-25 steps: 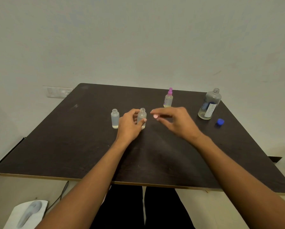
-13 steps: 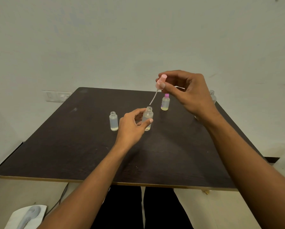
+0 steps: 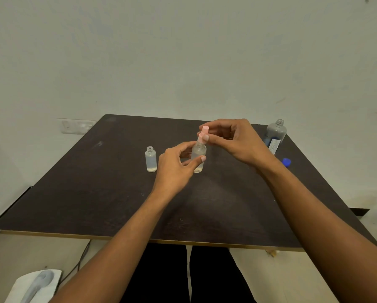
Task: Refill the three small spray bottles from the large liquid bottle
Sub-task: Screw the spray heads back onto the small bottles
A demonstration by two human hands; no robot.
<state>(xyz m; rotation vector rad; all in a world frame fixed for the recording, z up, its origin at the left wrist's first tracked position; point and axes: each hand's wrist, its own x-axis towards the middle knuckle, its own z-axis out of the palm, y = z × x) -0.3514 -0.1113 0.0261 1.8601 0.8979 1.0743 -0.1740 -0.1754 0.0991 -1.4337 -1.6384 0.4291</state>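
Mid-frame on the dark tabletop, left hand pinches the small clear plastic spray bottle while right hand grips the pink spray cap on its neck: keep cap square, bottle braced, thread gently.

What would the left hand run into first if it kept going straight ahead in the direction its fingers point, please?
The left hand already has its fingers around the small bottle with the pink spray top, so it would push against that bottle at once. Beyond it sits the right hand; depth there is unclear.
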